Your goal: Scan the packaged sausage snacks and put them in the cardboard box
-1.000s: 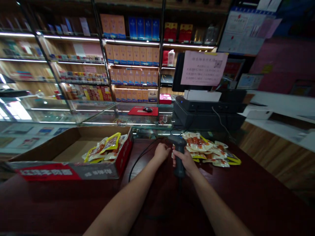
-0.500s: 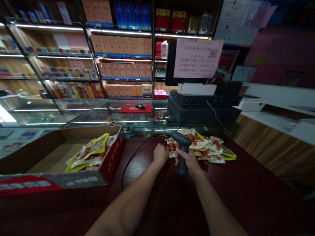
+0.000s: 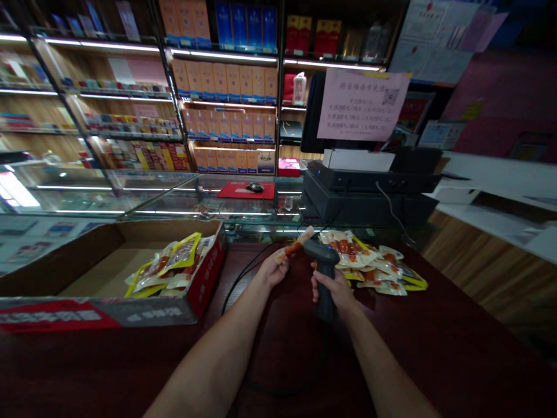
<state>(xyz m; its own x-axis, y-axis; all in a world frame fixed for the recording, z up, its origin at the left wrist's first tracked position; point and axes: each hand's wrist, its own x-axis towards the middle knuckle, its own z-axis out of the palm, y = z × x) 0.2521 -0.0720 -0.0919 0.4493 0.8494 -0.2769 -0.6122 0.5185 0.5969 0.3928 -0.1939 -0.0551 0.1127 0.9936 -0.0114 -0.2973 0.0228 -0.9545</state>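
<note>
My left hand (image 3: 275,268) is closed on one end of a packaged sausage (image 3: 293,248), a reddish-brown stick in a clear and whitish wrapper, held just above the dark red counter (image 3: 287,337). My right hand (image 3: 333,288) grips the handle of a dark barcode scanner (image 3: 322,253), which stands upright with its head beside the sausage. Behind the scanner, to the right, lies a pile of packaged snacks (image 3: 369,264) in white and yellow wrappers. Several more packets (image 3: 174,264) lie in an open cardboard box (image 3: 143,313) at the left.
A black cable (image 3: 235,284) curves across the counter. Beyond stand a cash register base (image 3: 369,197) and a monitor with a pink notice (image 3: 361,107). A mouse (image 3: 255,187) rests on a red mat over the glass case. Shelves of boxed goods (image 3: 226,81) line the back.
My left hand has lifted a packaged sausage from beside the pile and moved slightly left, turning so the packet shows. The scanner stays in my right hand. The view has shifted slightly.
</note>
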